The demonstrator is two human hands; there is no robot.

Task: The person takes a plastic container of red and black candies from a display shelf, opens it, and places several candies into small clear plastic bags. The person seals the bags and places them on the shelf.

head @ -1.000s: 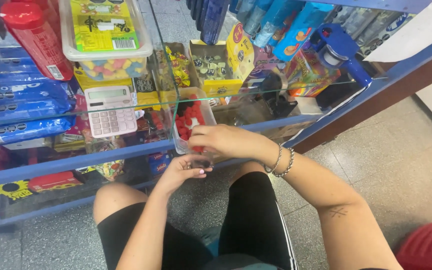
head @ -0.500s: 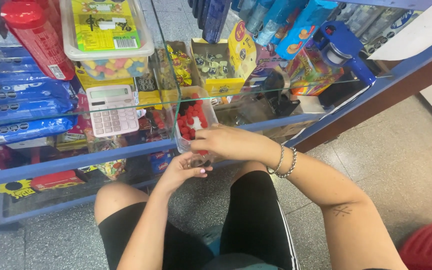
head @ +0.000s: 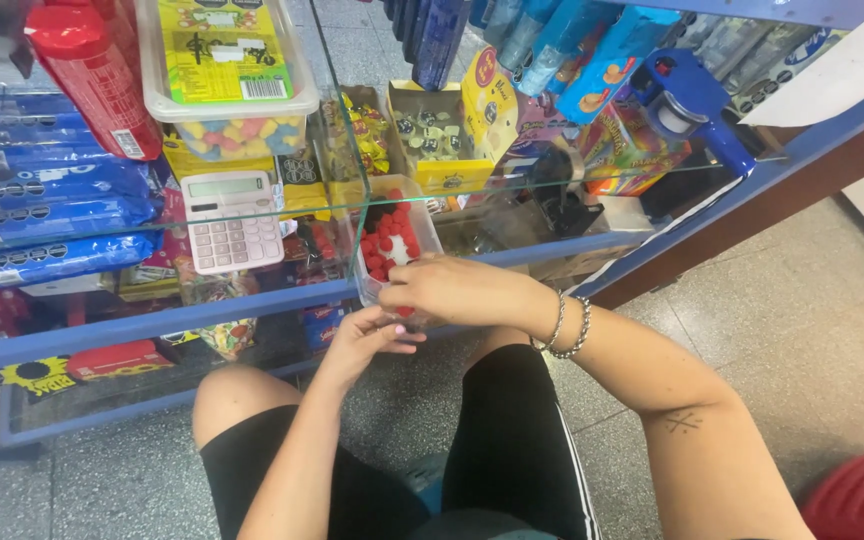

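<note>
At the centre of the frame the right hand [head: 457,290] lies curled over the near end of a clear tub [head: 394,240] of red sweets [head: 384,238]. Its fingers are bent down around the tub's front edge, gripping it. The tub sits on the glass shelf [head: 512,205], just above centre, its far end pointing toward the top of the frame. A pair of bead bracelets [head: 570,325] rings the right wrist.

The left hand [head: 364,340] is just below and left of the tub, fingers pinched loosely together beside the right hand's fingertips. Whether it holds a sweet cannot be told; a bit of red shows between the two hands.

Left of the tub on the same shelf lies a pink calculator [head: 232,220]. Above that, at upper left, stands a clear box [head: 227,85] of pastel sweets with a yellow label, and beside it a red bottle [head: 92,75]. Blue packets [head: 47,205] stack along the left edge. A yellow carton [head: 442,130] stands behind the tub, and a blue tape dispenser [head: 687,95] sits at upper right. The person's knees in black shorts [head: 512,450] fill the bottom of the frame over a grey tiled floor [head: 802,310].
</note>
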